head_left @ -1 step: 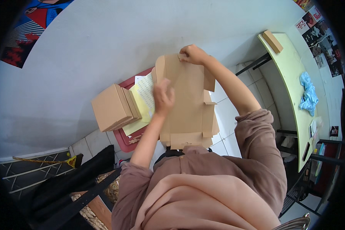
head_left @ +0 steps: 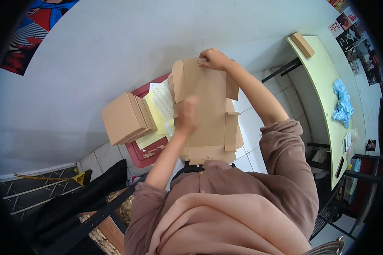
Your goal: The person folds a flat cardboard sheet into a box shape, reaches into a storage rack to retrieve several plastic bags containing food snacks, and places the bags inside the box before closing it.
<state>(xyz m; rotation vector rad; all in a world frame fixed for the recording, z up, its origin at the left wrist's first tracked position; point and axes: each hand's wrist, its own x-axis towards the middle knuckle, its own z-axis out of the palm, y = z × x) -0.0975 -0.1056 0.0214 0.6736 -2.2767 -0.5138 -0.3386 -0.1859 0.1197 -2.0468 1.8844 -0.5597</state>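
A flat, unfolded brown cardboard box (head_left: 206, 114) with cut flaps stretches in front of me, its near end at my lap. My right hand (head_left: 213, 59) is closed on the far edge of this cardboard, fingers bent around it. Over the cardboard's left part is my left hand (head_left: 187, 115), smeared by motion, so its fingers do not show clearly. Left of the cardboard, a sheet of small printed labels (head_left: 161, 95) and yellow paper (head_left: 151, 140) lie on a dark red low table (head_left: 136, 155).
Several folded cardboard boxes (head_left: 125, 119) are stacked on the red table's left side. Small cardboard cut-outs (head_left: 151, 153) lie near its front. To the right stands a pale yellow desk (head_left: 317, 76) with a blue plastic bag (head_left: 341, 104) and a long cardboard box (head_left: 303, 46).
My left hand has moved nearer to me and slightly right over the cardboard, uncovering more of its left flaps. My right hand stays at the far edge.
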